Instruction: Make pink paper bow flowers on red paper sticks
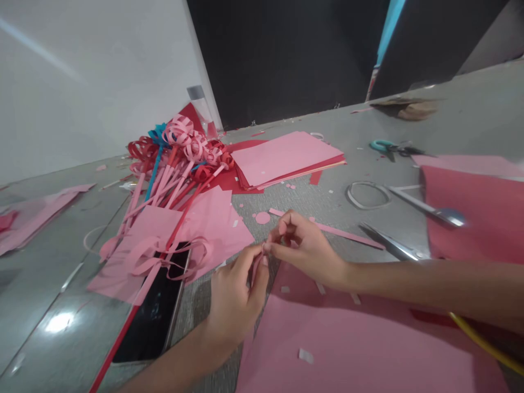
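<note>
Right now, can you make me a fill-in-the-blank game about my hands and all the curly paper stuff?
1. The left hand pinches a thin pink strip made of ____.
2. The bunch of curly flowers lies to the ____ of the paper stack, as you look at them.
3. The top sheet of that stack is coloured ____.
4. The flower with blue curls has a stem coloured ____.

Missing words: paper; left; pink; blue.

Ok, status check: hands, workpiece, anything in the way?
Left hand and right hand pinching, fingertips together. Pink strip at the fingertips, partly hidden. Silver scissors close beyond right forearm; phone beside left hand.
</note>
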`<state>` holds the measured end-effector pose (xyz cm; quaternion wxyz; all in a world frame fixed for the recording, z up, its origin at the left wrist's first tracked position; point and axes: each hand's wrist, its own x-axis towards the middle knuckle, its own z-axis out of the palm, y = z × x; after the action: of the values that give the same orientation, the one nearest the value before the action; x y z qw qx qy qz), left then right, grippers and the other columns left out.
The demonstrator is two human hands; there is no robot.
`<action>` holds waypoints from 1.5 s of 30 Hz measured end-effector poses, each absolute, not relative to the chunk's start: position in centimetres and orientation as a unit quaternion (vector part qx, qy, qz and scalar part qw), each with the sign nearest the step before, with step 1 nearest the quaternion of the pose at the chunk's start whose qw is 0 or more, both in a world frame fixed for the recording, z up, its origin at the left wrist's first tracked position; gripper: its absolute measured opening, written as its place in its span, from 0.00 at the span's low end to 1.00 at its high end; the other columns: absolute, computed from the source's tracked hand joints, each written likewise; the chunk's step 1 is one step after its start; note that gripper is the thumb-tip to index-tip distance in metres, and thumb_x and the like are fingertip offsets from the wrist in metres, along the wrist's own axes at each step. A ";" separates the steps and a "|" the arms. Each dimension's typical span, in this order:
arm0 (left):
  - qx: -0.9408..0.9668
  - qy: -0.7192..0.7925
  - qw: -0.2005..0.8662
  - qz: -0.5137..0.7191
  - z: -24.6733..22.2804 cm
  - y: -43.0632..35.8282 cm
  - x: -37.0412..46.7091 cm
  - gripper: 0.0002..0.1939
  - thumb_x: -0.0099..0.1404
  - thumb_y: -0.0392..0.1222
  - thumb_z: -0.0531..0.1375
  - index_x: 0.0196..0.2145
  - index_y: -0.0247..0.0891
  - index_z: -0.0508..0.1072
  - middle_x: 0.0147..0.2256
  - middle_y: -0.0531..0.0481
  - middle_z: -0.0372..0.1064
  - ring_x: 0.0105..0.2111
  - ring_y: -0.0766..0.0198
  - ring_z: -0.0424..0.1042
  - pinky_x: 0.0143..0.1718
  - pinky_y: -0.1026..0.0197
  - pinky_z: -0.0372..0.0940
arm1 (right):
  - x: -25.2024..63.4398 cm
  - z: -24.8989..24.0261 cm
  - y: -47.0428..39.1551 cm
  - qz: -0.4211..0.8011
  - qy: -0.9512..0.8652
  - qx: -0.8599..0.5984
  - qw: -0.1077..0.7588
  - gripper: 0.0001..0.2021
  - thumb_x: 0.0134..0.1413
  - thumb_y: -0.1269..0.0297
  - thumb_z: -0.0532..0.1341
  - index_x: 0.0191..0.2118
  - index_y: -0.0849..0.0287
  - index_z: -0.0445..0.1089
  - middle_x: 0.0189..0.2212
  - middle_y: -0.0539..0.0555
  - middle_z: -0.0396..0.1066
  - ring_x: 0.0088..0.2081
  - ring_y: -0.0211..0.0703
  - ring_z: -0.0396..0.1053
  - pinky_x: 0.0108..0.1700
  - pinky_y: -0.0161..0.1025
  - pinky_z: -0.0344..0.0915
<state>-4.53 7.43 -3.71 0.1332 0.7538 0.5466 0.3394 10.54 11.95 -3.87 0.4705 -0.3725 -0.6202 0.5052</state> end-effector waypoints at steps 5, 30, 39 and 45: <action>0.761 0.543 0.106 0.338 -3.8 7.3 -4.6 0.10 0.65 0.38 0.50 0.41 0.39 0.68 0.35 0.49 0.75 0.34 0.63 0.74 0.33 0.63 0.66 | 10.6 -3.6 12.0 0.531 -0.600 -0.370 0.470 0.18 0.46 0.64 0.63 0.26 0.55 0.47 0.26 0.48 0.70 0.29 0.37 0.67 0.29 0.36 0.59; 0.700 0.573 0.251 0.345 -3.8 8.3 -5.0 0.11 0.64 0.44 0.50 0.35 0.38 0.70 0.30 0.49 0.74 0.27 0.64 0.73 0.26 0.65 0.64 | 11.3 -4.3 12.7 0.350 -0.778 -0.277 0.443 0.05 0.54 0.67 0.55 0.36 0.54 0.56 0.34 0.53 0.69 0.38 0.41 0.67 0.42 0.42 0.62; 0.624 0.567 0.294 0.450 -3.9 8.5 -5.2 0.07 0.63 0.43 0.53 0.31 0.38 0.65 0.39 0.46 0.72 0.40 0.62 0.71 0.37 0.62 0.66 | 10.8 -4.3 12.2 0.443 -0.747 -0.343 0.359 0.09 0.47 0.63 0.63 0.33 0.57 0.62 0.29 0.49 0.65 0.30 0.36 0.63 0.32 0.35 0.62; 0.647 0.542 0.297 0.447 -4.0 8.8 -5.5 0.08 0.63 0.44 0.54 0.30 0.39 0.68 0.50 0.45 0.65 0.56 0.58 0.61 0.50 0.56 0.61 | 10.5 -4.4 12.3 0.550 -0.683 -0.305 0.371 0.05 0.51 0.63 0.61 0.32 0.58 0.65 0.27 0.49 0.68 0.30 0.35 0.65 0.32 0.34 0.63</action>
<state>-5.47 8.85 -4.03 0.2971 0.6468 0.5422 0.4465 10.51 12.26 -4.39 0.3708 -0.3053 -0.6829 0.5504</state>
